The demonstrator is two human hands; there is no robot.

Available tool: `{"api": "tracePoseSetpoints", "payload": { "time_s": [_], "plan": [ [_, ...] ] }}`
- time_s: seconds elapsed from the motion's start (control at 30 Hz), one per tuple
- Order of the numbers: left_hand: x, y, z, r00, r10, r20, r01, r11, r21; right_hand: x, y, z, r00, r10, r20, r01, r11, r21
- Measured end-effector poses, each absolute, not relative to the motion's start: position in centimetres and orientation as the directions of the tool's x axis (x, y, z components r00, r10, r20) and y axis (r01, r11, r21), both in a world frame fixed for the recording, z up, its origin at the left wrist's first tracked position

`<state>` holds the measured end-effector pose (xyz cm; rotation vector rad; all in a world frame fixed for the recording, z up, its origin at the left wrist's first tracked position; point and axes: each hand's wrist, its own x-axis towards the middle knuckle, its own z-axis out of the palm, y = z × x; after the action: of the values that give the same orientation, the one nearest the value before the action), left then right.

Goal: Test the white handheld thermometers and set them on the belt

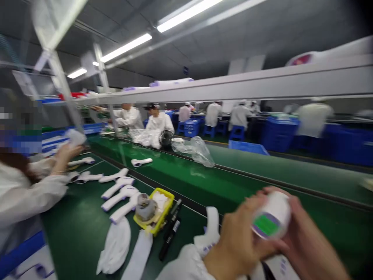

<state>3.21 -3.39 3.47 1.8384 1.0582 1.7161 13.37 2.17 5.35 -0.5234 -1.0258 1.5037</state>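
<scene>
Both my hands hold one white handheld thermometer (272, 217) low at the right; its small green screen faces me. My left hand (236, 239) wraps it from the left and my right hand (305, 237) from the right. Another white thermometer (210, 229) lies on the green table just left of my left hand. The picture is blurred by motion.
A yellow tray (169, 198) with a tape roll and black markers (171, 229) sit left of me. Several white thermometers (119, 188) lie in a row. A co-worker's arm (37, 186) reaches in at the left. A green conveyor belt (247, 171) carries plastic bags (198, 149). Other workers sit beyond.
</scene>
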Motion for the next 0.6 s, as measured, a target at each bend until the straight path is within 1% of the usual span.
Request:
{"api": "tracePoseSetpoints", "payload": {
  "time_s": [0.03, 0.1, 0.17, 0.27, 0.37, 0.5, 0.6],
  "plan": [
    [3.2, -4.0, 3.8, -0.095, 0.784, 0.613, 0.165, -0.595, 0.787, 13.7, 2.1, 5.6, -0.197, 0.960, 0.199, -0.554, 0.059, -0.831],
    [3.0, -5.0, 4.6, -0.104, 0.826, 0.554, 0.065, -0.550, 0.832, 13.7, 1.8, 6.0, -0.226, 0.953, 0.201, -0.575, 0.036, -0.817],
    [3.2, -5.7, 5.2, -0.074, 0.862, 0.501, 0.039, -0.499, 0.866, 13.4, 1.4, 6.3, -0.276, 0.933, 0.232, -0.617, 0.013, -0.787],
    [3.9, -6.2, 5.6, -0.060, 0.889, 0.453, 0.097, -0.447, 0.889, 13.1, 0.6, 6.2, -0.336, 0.911, 0.239, -0.673, -0.055, -0.737],
    [4.4, -6.5, 5.7, -0.102, 0.883, 0.458, 0.141, -0.443, 0.885, 13.0, 0.3, 5.8, -0.383, 0.894, 0.233, -0.712, -0.125, -0.691],
    [4.3, -6.6, 6.1, -0.103, 0.893, 0.438, 0.165, -0.419, 0.893, 12.6, 0.5, 5.3, -0.390, 0.886, 0.252, -0.781, -0.173, -0.600],
    [3.9, -6.6, 6.2, -0.106, 0.910, 0.400, 0.211, -0.373, 0.904, 12.3, 0.8, 5.0, -0.397, 0.887, 0.236, -0.792, -0.201, -0.577]
  ]
}}
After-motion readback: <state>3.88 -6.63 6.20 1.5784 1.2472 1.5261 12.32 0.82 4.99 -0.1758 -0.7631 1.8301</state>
